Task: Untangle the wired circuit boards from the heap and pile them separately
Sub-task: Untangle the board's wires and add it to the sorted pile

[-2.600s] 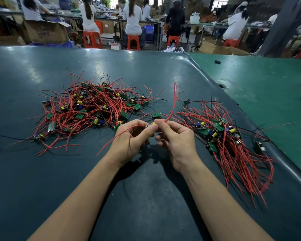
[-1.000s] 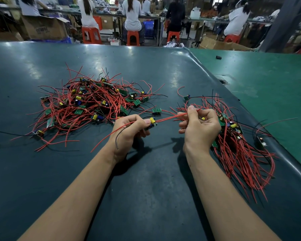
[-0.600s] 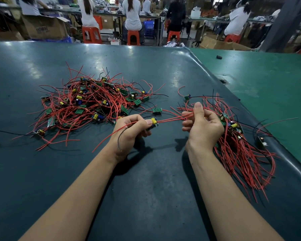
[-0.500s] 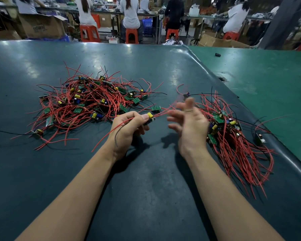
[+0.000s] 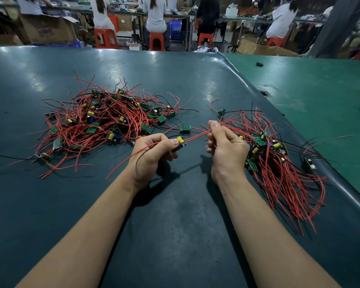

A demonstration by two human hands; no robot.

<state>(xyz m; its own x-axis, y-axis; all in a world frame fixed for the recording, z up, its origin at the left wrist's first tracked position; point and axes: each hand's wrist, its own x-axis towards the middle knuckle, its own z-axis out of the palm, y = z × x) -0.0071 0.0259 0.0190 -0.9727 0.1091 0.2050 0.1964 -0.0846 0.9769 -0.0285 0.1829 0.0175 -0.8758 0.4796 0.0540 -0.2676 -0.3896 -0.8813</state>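
Fingers of L hand [image 5: 152,154] pinch board [image 5: 180,142]; R hand [image 5: 227,148] pinches its red wire [image 5: 197,135].

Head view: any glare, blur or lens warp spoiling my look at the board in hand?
Head view: pale glare streaks lie on the far mat, away from the work; the held board in the left hand looks sharp; hard shadows fall under both wrists; the wide lens bows the table edge.

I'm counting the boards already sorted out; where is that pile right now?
In the head view, the sorted pile lies on the table's right side, just beyond the right hand.
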